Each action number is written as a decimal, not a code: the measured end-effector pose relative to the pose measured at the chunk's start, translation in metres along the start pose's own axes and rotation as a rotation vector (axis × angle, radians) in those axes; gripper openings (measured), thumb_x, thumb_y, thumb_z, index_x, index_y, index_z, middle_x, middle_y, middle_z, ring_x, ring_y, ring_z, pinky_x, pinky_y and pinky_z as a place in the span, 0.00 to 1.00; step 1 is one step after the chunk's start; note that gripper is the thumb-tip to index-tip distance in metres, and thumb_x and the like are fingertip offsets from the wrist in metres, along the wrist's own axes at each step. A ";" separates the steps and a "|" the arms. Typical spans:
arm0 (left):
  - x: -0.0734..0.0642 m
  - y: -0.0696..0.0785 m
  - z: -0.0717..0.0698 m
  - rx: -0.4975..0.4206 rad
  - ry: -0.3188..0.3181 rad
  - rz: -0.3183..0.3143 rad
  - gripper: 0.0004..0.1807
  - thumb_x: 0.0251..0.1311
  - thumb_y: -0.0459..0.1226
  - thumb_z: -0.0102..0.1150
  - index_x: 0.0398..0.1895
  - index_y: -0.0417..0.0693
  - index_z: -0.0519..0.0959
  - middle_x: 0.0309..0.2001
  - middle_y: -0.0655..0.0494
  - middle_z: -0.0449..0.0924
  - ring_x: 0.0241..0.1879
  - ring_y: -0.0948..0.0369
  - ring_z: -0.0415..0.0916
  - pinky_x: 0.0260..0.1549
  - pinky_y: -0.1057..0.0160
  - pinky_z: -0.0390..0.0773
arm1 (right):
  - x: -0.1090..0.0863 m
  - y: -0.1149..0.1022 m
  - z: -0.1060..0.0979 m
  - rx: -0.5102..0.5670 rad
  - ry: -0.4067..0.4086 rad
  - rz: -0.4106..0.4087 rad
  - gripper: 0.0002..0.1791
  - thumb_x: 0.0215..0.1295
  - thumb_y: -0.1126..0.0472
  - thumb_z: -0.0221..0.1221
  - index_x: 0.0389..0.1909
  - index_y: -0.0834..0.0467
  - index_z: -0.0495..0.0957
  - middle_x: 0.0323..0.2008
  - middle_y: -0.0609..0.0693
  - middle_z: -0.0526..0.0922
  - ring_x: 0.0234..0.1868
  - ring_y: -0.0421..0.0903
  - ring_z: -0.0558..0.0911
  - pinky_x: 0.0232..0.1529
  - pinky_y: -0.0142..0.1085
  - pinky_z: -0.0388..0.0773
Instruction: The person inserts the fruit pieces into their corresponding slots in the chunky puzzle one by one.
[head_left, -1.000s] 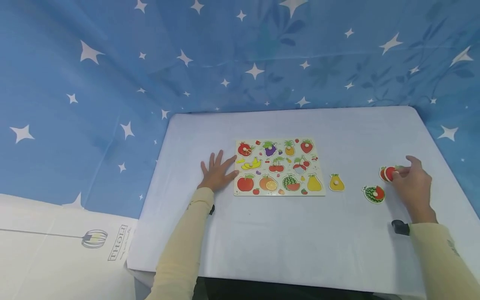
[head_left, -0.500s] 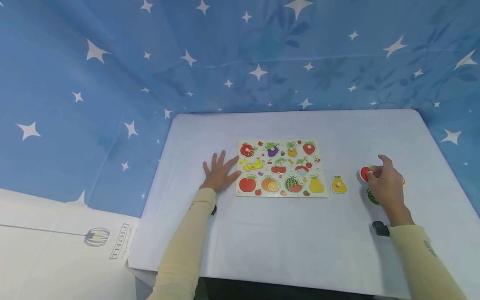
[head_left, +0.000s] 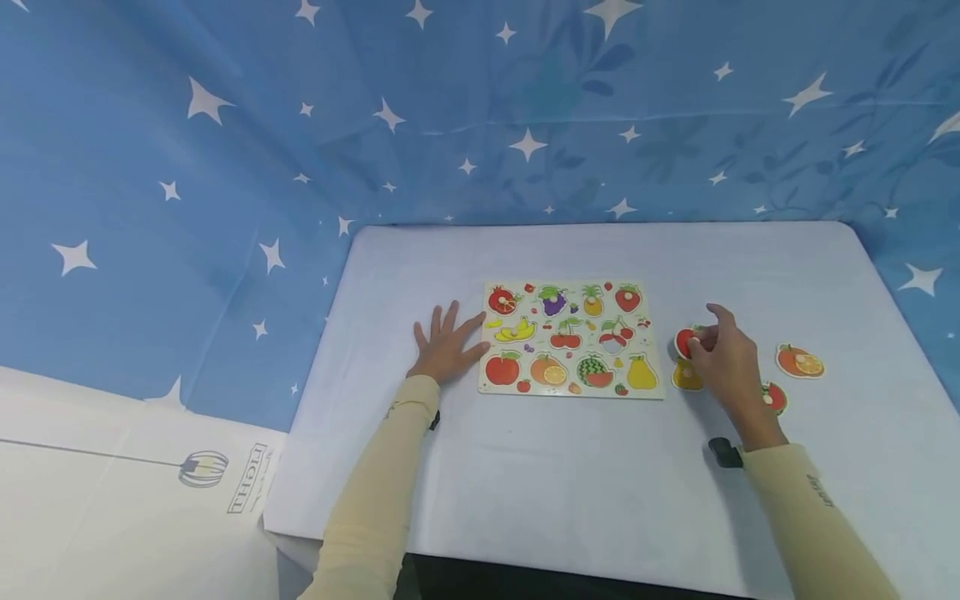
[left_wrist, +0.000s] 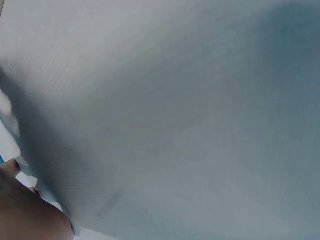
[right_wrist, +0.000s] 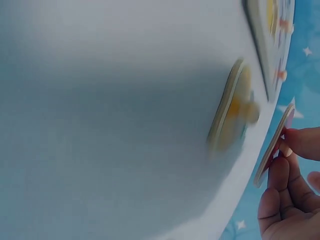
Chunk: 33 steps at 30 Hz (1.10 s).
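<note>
A fruit puzzle board (head_left: 543,389) lies mid-table in the head view, fruit printed across it and knobbed pieces in its upper row. My left hand (head_left: 442,350) rests with fingers spread at the board's left edge. In the right wrist view, thumb and fingers of my right hand (right_wrist: 292,185) pinch the knob of a red apple piece (right_wrist: 274,147). The hand holds that piece tilted above the table, right of the board. Partly covered by the apple piece in the head view is a pear piece (head_left: 686,379), its knob up.
Right of my hand lie an orange piece (head_left: 800,361) and a watermelon piece (head_left: 776,398), the latter partly hidden by the hand. A white cloth covers the table (head_left: 540,483). A blue star-patterned curtain (head_left: 450,100) hangs behind and left; a pale printed sheet (head_left: 112,500) is at lower left.
My right hand has lifted the red apple piece from beside the orange piece and carried it left, over the watermelon piece, to the pear piece. The left hand stays at the board's edge.
</note>
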<state>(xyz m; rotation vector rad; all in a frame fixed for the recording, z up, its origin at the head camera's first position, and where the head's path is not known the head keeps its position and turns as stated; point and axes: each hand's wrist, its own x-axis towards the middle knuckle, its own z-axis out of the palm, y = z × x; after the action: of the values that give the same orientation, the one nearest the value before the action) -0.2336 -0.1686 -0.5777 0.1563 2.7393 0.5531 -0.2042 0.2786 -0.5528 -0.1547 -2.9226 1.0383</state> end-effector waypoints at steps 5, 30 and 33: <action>-0.001 0.000 -0.001 0.006 -0.001 0.003 0.39 0.77 0.62 0.52 0.87 0.72 0.56 0.88 0.49 0.31 0.84 0.42 0.20 0.74 0.28 0.24 | 0.001 -0.017 0.015 0.024 -0.007 -0.026 0.39 0.77 0.67 0.60 0.83 0.65 0.54 0.48 0.67 0.80 0.45 0.62 0.79 0.48 0.52 0.83; 0.001 0.000 0.000 0.012 -0.006 -0.006 0.39 0.77 0.63 0.51 0.87 0.73 0.55 0.88 0.51 0.30 0.84 0.43 0.19 0.74 0.28 0.23 | -0.012 -0.110 0.109 0.219 -0.058 -0.236 0.35 0.71 0.73 0.66 0.77 0.67 0.66 0.38 0.58 0.82 0.35 0.53 0.78 0.36 0.42 0.76; -0.002 0.001 -0.002 0.012 0.000 -0.007 0.39 0.78 0.63 0.51 0.87 0.73 0.56 0.88 0.50 0.31 0.84 0.43 0.20 0.74 0.29 0.24 | -0.016 -0.123 0.118 0.226 -0.091 -0.237 0.35 0.71 0.72 0.66 0.77 0.66 0.66 0.38 0.56 0.82 0.35 0.52 0.78 0.36 0.41 0.76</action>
<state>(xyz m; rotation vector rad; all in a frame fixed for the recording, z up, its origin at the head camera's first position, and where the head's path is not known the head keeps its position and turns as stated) -0.2327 -0.1681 -0.5750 0.1497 2.7422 0.5341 -0.2063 0.1075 -0.5668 0.2453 -2.7813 1.3503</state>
